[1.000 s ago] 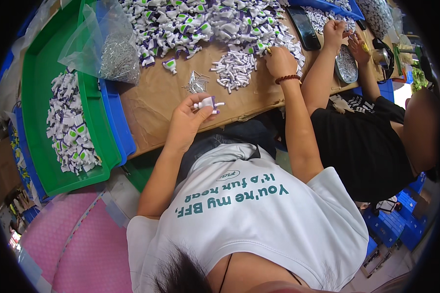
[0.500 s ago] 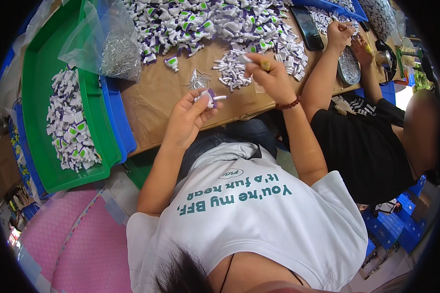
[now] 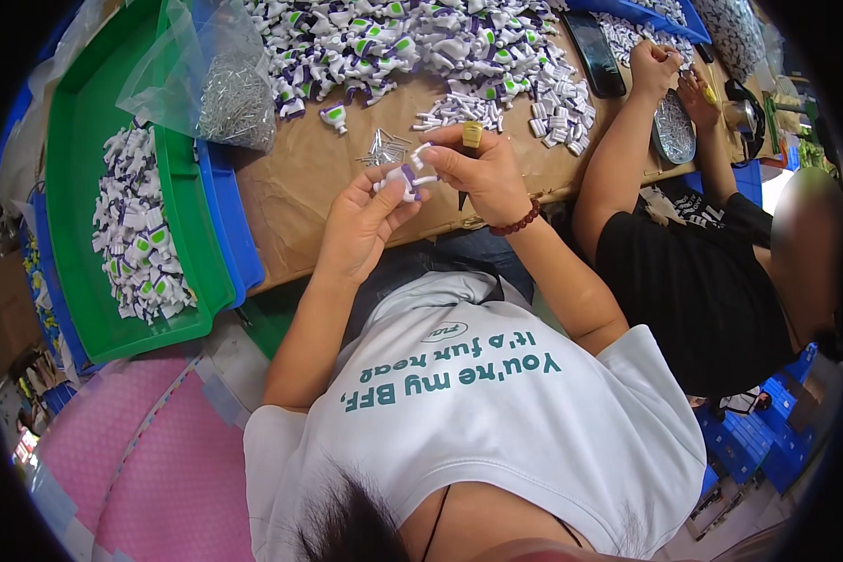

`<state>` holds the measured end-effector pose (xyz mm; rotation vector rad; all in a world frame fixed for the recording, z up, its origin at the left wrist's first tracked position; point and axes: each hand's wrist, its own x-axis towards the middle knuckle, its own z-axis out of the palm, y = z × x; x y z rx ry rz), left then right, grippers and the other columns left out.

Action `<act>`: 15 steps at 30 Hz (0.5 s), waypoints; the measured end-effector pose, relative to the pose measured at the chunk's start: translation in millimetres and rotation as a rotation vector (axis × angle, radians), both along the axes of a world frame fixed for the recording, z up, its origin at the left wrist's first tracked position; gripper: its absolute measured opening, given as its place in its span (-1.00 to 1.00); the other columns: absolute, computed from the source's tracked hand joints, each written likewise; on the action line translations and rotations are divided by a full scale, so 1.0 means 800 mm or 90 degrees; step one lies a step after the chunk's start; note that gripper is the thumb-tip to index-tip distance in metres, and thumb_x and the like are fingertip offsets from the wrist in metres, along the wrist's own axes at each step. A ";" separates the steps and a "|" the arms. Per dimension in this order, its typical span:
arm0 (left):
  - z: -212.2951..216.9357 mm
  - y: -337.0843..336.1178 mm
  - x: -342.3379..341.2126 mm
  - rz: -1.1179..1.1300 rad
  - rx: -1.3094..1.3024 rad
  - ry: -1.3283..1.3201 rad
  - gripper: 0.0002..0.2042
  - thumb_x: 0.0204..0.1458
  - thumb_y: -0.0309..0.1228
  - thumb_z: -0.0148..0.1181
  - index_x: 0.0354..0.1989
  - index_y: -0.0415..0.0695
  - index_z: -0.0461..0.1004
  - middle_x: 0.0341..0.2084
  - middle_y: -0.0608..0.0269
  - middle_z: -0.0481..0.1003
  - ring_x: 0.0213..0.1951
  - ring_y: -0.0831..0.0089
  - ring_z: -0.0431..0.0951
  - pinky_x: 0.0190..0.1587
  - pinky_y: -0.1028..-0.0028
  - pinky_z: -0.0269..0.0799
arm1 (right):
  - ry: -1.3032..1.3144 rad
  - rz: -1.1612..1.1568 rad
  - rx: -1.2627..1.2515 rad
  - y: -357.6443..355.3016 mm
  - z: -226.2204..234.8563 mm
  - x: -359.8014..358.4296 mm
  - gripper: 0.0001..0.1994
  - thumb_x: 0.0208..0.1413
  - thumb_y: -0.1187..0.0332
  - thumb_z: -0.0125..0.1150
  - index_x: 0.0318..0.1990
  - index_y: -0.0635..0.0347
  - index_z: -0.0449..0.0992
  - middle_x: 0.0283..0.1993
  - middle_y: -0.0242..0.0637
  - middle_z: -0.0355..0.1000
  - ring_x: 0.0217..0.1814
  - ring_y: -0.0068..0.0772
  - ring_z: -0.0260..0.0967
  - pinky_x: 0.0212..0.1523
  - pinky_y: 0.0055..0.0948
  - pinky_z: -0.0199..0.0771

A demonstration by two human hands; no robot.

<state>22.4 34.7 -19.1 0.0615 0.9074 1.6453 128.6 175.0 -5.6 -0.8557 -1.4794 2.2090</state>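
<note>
Between the fingers and thumb of my left hand (image 3: 358,223) is a small white and purple plastic toy body (image 3: 404,182). My right hand (image 3: 489,180), with a yellow cover on one finger, pinches a small white plastic piece (image 3: 421,157) right at the toy body; whether the two touch I cannot tell. Just beyond the hands lie a few loose metal pins (image 3: 384,147) and a heap of short white cylindrical pieces (image 3: 454,112). One white, purple and green toy body (image 3: 333,116) lies apart on the brown table covering (image 3: 295,192).
A large pile of toy bodies (image 3: 365,42) covers the far table. At left stand a green tray (image 3: 75,187) of toy parts and a clear bag of metal pins (image 3: 234,103). A phone (image 3: 598,56) and a co-worker's hands (image 3: 654,67) over a pin dish (image 3: 674,131) are at right.
My right hand has come down and left from above the white pieces to the toy body, bringing a small white piece. My left hand stays nearly in place, holding the toy body.
</note>
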 end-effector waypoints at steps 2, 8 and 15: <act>-0.002 0.000 0.000 0.004 -0.003 0.003 -0.77 0.08 -0.47 0.06 -0.11 -0.27 0.31 -0.21 0.17 0.43 -0.20 0.39 0.50 -0.17 0.56 0.46 | 0.004 -0.010 -0.002 -0.001 -0.001 0.000 -0.82 0.00 0.47 0.21 -0.22 0.30 0.48 -0.51 -0.46 0.35 -0.59 -0.77 0.14 -0.64 -0.77 0.02; -0.001 0.000 0.001 0.020 -0.012 0.016 -0.78 0.07 -0.47 0.07 -0.13 -0.27 0.34 -0.22 0.20 0.43 -0.22 0.41 0.50 -0.18 0.56 0.47 | 0.025 0.003 -0.023 -0.001 -0.001 0.004 -0.87 -0.04 0.47 0.25 -0.34 0.32 0.48 -0.54 -0.44 0.35 -0.60 -0.74 0.18 -0.64 -0.74 0.10; -0.002 0.000 0.004 0.032 -0.028 0.018 -0.79 0.07 -0.47 0.07 -0.14 -0.28 0.37 -0.24 0.20 0.44 -0.25 0.43 0.50 -0.18 0.56 0.47 | 0.034 0.031 -0.034 -0.001 -0.005 0.010 -0.87 -0.01 0.47 0.22 -0.32 0.31 0.47 -0.53 -0.45 0.34 -0.60 -0.75 0.13 -0.63 -0.73 0.04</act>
